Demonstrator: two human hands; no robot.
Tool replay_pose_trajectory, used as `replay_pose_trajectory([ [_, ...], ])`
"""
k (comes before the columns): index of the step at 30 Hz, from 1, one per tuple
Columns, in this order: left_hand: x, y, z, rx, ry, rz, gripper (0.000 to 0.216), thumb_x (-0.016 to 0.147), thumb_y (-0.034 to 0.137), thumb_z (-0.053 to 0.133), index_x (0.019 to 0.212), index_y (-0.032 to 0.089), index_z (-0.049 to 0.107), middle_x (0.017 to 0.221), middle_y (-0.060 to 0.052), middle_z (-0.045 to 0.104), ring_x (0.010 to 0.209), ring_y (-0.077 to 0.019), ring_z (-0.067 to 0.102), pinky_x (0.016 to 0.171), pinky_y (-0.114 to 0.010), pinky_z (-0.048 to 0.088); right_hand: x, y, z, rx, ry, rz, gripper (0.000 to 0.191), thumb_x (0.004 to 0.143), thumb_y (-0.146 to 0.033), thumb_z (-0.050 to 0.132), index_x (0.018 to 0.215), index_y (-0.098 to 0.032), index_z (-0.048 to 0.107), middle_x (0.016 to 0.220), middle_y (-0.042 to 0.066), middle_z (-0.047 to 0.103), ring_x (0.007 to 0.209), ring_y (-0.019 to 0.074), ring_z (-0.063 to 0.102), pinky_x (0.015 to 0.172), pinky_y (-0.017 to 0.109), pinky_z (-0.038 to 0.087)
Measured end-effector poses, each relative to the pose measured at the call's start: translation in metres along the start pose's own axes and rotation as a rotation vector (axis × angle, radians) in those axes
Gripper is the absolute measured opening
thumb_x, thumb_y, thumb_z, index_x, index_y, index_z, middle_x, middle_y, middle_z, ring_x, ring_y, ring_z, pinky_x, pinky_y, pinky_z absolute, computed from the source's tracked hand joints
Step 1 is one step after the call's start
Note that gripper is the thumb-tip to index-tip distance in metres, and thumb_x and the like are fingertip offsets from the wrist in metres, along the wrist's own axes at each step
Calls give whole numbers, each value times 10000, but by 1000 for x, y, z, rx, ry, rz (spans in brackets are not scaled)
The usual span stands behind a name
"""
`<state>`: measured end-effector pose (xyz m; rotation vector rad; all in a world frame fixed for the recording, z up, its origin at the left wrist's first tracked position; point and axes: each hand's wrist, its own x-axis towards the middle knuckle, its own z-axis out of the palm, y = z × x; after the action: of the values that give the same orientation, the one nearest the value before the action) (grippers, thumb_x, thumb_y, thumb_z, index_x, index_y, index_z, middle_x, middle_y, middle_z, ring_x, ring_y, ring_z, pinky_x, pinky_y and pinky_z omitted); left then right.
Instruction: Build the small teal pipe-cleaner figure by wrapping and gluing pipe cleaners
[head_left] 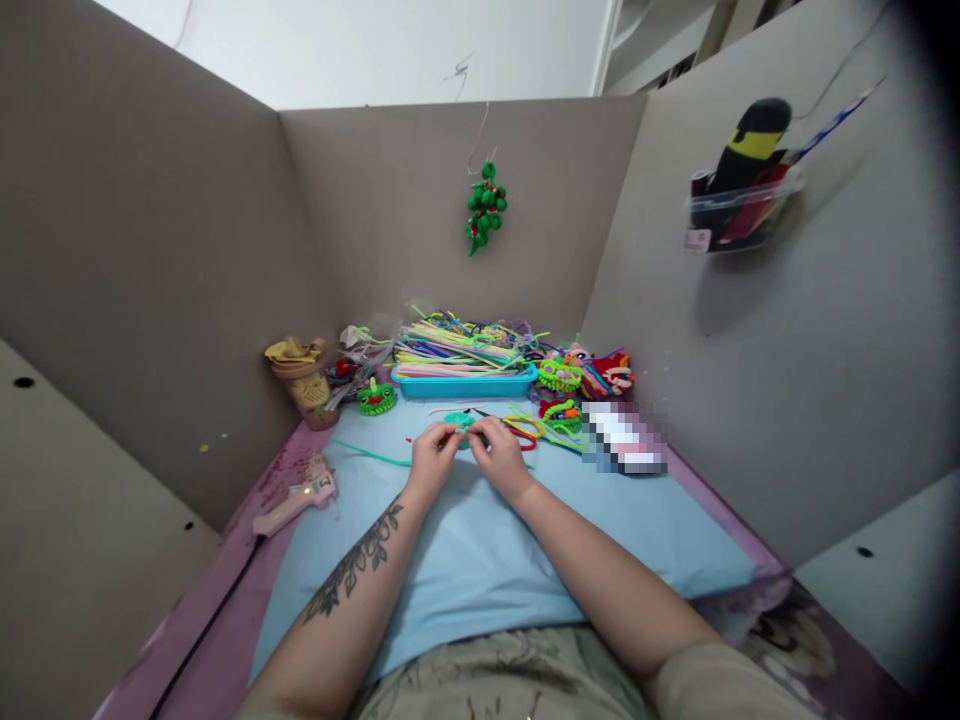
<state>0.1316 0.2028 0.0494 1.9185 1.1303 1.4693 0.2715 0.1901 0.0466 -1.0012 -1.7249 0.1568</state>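
In the head view, my left hand [433,458] and my right hand [498,456] meet over the middle of the blue cloth, fingertips pinched close together. Between them is a small teal piece of fuzzy pipe cleaner [459,419], partly hidden by my fingers; its exact shape is hard to make out. A loose teal pipe cleaner [369,454] lies to the left of my left hand. Just right of my right hand rest scissors [531,431] with yellow and red handles.
Behind my hands stands a blue tray [465,386] heaped with pipe cleaners. A pink glue gun [296,503] and a brown cup [305,385] are at left. Finished fuzzy figures [561,377] and a blurred-out phone [626,437] lie at right. Grey panels [465,140] enclose three sides.
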Motion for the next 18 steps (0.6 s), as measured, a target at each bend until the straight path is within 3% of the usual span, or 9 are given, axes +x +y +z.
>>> replay_pose_trajectory([
  [6, 1, 2, -1, -36, -15, 45, 153, 791, 294, 564, 755, 171, 648, 755, -37, 632, 711, -146, 568, 656, -257, 447, -1, 2, 1, 72, 47, 25, 114, 821, -220, 484, 829, -189, 593, 772, 33, 580, 743, 163, 544, 699, 291, 452],
  [18, 0, -4, 6, -184, -54, -119, 116, 788, 254, 541, 785, 156, 604, 739, -25, 607, 682, -130, 552, 649, -238, 437, 1, 0, 1, 78, 84, -43, 143, 821, -158, 478, 849, -189, 615, 798, 42, 596, 773, 166, 562, 714, 302, 465],
])
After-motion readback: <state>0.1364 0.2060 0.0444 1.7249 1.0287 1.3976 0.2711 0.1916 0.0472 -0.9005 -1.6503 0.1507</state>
